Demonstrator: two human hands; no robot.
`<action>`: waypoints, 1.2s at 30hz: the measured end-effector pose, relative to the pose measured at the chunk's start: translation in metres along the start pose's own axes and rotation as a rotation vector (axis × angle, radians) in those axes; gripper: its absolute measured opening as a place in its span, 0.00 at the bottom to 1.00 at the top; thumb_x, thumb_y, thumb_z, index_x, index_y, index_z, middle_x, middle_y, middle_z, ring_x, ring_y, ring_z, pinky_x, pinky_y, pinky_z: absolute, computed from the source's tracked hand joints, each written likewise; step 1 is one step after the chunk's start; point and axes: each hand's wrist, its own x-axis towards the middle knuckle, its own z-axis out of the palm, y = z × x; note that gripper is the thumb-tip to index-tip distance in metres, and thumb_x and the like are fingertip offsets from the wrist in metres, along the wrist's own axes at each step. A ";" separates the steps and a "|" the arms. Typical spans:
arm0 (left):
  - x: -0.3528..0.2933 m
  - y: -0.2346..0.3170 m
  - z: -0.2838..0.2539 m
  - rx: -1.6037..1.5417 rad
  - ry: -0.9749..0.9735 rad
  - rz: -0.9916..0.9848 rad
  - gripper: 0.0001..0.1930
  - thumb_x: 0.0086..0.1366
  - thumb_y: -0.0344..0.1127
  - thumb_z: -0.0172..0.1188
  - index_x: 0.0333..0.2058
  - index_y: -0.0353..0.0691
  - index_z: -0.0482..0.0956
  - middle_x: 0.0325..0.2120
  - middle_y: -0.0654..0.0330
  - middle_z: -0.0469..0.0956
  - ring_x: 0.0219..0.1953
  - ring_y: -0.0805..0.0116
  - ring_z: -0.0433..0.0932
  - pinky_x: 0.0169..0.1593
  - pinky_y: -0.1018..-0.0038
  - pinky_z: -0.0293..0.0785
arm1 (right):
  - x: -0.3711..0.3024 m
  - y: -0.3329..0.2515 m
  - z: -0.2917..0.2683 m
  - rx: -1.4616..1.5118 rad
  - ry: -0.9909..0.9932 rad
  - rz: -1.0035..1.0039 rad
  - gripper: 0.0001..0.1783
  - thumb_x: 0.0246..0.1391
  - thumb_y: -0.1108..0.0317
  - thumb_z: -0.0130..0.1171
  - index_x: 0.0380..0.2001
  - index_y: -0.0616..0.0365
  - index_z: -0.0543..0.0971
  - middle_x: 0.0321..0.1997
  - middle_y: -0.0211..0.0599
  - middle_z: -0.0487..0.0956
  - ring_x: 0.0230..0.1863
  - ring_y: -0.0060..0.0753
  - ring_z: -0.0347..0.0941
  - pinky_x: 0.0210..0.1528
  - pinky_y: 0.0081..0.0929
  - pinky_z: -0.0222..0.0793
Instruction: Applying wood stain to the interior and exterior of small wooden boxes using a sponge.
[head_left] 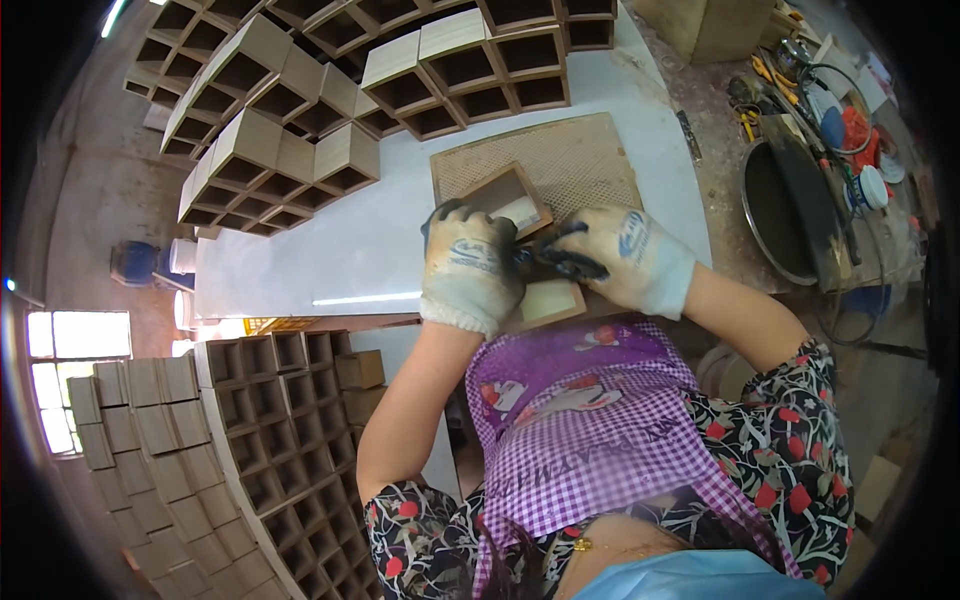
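Both of my hands wear pale knitted gloves with dark fingers. My left hand (470,262) is closed, its fingers curled at the side of a small open wooden box (551,302) held close to my apron. Across from it, my right hand (622,258) has its fingers bent together over the same box; what they pinch, if anything, is hidden. Just beyond my hands, a second open wooden box (540,190) lies tilted on a tan textured mat (590,145). Its near side is partly covered by my left glove.
Joined wooden boxes (465,60) stand stacked along the far side of the white table (270,275). More box stacks (270,420) rise at my left. On the right, a worktop holds a round dark basin (775,215), cables, tools and a white tub (868,188).
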 end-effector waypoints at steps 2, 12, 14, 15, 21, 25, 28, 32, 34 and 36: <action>-0.003 0.008 -0.002 0.033 -0.008 0.011 0.10 0.52 0.42 0.66 0.28 0.44 0.85 0.30 0.53 0.83 0.42 0.53 0.80 0.54 0.62 0.71 | -0.011 -0.009 -0.010 -0.153 -0.046 -0.100 0.17 0.47 0.67 0.62 0.44 0.53 0.80 0.39 0.43 0.78 0.43 0.47 0.77 0.45 0.41 0.73; -0.008 0.015 0.004 -0.084 0.025 0.101 0.12 0.57 0.44 0.62 0.25 0.40 0.83 0.22 0.51 0.81 0.33 0.51 0.81 0.47 0.61 0.73 | 0.018 0.006 -0.047 -0.051 0.115 -0.018 0.23 0.43 0.72 0.66 0.47 0.54 0.79 0.44 0.44 0.76 0.46 0.51 0.75 0.49 0.40 0.73; -0.005 0.018 -0.001 -0.071 -0.035 0.071 0.13 0.58 0.45 0.63 0.25 0.40 0.84 0.25 0.51 0.81 0.36 0.52 0.80 0.50 0.61 0.72 | 0.001 0.002 -0.015 -0.155 0.042 -0.137 0.20 0.44 0.66 0.65 0.44 0.53 0.79 0.40 0.40 0.76 0.43 0.47 0.75 0.47 0.39 0.72; -0.005 0.018 -0.001 -0.055 -0.098 0.020 0.14 0.58 0.46 0.64 0.26 0.41 0.85 0.28 0.50 0.82 0.39 0.52 0.80 0.52 0.60 0.71 | -0.005 -0.009 -0.018 -0.207 0.007 -0.086 0.21 0.44 0.65 0.66 0.44 0.54 0.79 0.40 0.40 0.77 0.43 0.46 0.76 0.47 0.39 0.72; -0.002 0.025 -0.006 -0.011 -0.112 -0.043 0.14 0.59 0.46 0.62 0.28 0.40 0.84 0.25 0.49 0.82 0.32 0.52 0.83 0.44 0.62 0.76 | -0.048 -0.021 -0.057 -0.034 -0.288 -0.017 0.20 0.44 0.68 0.63 0.44 0.53 0.80 0.39 0.43 0.77 0.43 0.46 0.77 0.49 0.38 0.72; 0.011 0.024 -0.012 0.025 -0.121 -0.299 0.19 0.65 0.50 0.55 0.33 0.41 0.85 0.27 0.48 0.83 0.33 0.52 0.84 0.41 0.59 0.77 | -0.062 -0.006 -0.073 0.007 0.119 0.074 0.23 0.41 0.70 0.66 0.46 0.55 0.80 0.39 0.45 0.76 0.42 0.49 0.76 0.44 0.41 0.73; 0.025 0.015 0.006 0.126 -0.045 -0.437 0.22 0.69 0.51 0.47 0.30 0.45 0.85 0.28 0.53 0.84 0.31 0.55 0.85 0.37 0.60 0.77 | -0.052 0.015 -0.070 -0.059 0.442 0.136 0.21 0.46 0.69 0.65 0.47 0.55 0.79 0.40 0.44 0.77 0.44 0.51 0.76 0.46 0.41 0.72; 0.010 0.014 0.001 0.084 0.051 -0.306 0.17 0.67 0.50 0.53 0.30 0.48 0.86 0.27 0.53 0.84 0.30 0.55 0.84 0.41 0.62 0.78 | -0.014 0.044 -0.053 -0.228 0.388 0.218 0.20 0.50 0.66 0.64 0.49 0.53 0.78 0.43 0.43 0.78 0.46 0.49 0.76 0.49 0.39 0.73; 0.012 0.003 -0.025 0.068 -0.100 -0.200 0.13 0.61 0.42 0.61 0.43 0.51 0.83 0.33 0.53 0.84 0.39 0.52 0.83 0.48 0.61 0.76 | -0.005 0.057 -0.041 -0.160 0.400 0.190 0.19 0.51 0.65 0.64 0.47 0.53 0.78 0.43 0.43 0.78 0.46 0.49 0.76 0.50 0.39 0.73; 0.010 -0.008 -0.039 0.371 0.045 -0.021 0.21 0.59 0.35 0.63 0.53 0.52 0.79 0.45 0.55 0.82 0.49 0.53 0.79 0.54 0.60 0.73 | 0.012 0.057 -0.036 -0.190 0.406 0.094 0.18 0.53 0.63 0.62 0.47 0.52 0.78 0.43 0.44 0.78 0.46 0.49 0.77 0.50 0.39 0.73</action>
